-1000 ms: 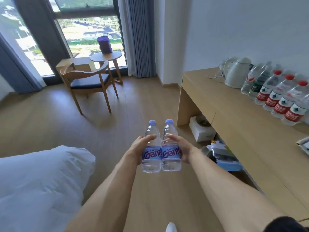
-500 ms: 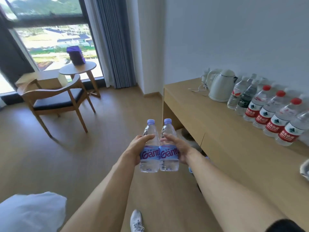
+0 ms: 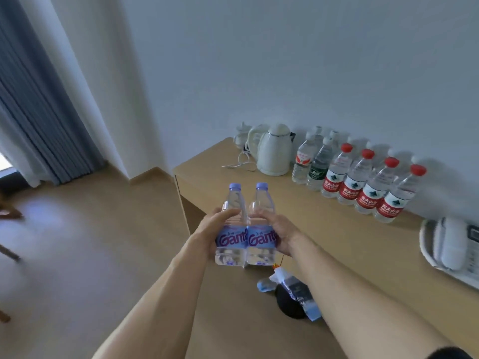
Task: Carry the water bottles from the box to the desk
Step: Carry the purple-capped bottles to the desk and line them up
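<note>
Left hand (image 3: 207,233) and right hand (image 3: 281,235), each grip curled round one upright purple-capped bottle (image 3: 231,224), carry the touching pair above the desk (image 3: 337,244) edge, not yet set down. At 2 o'clock, delivered bottles (image 3: 363,182) line the wall.
</note>
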The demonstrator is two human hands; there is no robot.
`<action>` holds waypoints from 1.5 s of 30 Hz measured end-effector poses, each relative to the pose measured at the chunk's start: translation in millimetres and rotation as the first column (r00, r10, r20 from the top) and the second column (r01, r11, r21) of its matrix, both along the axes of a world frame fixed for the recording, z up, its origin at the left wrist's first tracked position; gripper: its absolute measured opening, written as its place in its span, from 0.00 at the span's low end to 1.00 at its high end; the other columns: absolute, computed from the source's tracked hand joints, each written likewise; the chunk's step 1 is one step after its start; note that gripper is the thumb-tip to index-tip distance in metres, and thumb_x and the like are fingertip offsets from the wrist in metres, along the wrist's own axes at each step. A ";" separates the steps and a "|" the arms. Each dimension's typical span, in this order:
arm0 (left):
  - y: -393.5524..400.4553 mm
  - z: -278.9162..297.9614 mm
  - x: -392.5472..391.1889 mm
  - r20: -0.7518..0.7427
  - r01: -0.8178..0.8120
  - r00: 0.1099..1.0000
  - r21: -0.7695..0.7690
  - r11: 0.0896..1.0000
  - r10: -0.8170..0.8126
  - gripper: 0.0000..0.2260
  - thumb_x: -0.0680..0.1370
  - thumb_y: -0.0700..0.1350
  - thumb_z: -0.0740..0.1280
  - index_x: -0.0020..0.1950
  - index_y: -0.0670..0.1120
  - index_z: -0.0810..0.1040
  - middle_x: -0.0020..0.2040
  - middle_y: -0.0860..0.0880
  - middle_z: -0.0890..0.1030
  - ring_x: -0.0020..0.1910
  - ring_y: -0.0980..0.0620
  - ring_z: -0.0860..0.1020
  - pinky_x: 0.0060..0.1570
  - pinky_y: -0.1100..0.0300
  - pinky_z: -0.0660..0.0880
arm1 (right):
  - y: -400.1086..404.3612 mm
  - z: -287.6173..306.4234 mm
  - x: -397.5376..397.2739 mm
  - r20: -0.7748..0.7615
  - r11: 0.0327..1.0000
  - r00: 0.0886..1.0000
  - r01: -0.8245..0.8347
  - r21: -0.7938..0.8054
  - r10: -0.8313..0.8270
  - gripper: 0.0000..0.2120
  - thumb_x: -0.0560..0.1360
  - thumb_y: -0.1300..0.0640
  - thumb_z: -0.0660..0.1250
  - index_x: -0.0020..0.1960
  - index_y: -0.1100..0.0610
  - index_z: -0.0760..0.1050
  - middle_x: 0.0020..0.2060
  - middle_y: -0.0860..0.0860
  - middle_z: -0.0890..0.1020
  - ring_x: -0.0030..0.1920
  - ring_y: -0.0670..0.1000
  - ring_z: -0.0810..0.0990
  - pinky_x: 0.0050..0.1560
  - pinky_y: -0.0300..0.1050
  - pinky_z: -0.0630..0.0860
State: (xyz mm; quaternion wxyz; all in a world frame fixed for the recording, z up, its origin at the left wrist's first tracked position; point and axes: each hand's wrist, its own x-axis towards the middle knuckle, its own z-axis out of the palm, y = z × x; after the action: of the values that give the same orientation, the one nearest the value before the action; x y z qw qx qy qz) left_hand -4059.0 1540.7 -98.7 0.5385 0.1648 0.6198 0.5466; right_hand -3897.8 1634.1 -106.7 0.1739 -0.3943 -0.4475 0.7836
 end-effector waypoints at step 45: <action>336.8 -50.3 -23.7 -0.520 0.723 0.637 0.144 0.676 -0.570 0.25 0.69 0.39 0.80 0.63 0.54 0.81 0.53 0.55 0.86 0.55 0.59 0.82 0.51 0.62 0.77 | 236.1 -43.5 53.5 0.361 0.783 0.752 0.317 0.536 -0.551 0.24 0.64 0.52 0.83 0.54 0.42 0.74 0.48 0.38 0.84 0.50 0.36 0.81 0.50 0.37 0.76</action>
State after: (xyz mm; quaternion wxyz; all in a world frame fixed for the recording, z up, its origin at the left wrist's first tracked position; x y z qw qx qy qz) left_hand -4082.6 1877.5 -149.0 0.5111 0.5859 0.5159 0.3597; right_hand -3844.4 1870.1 -150.1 0.3190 -0.6282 -0.5348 0.4665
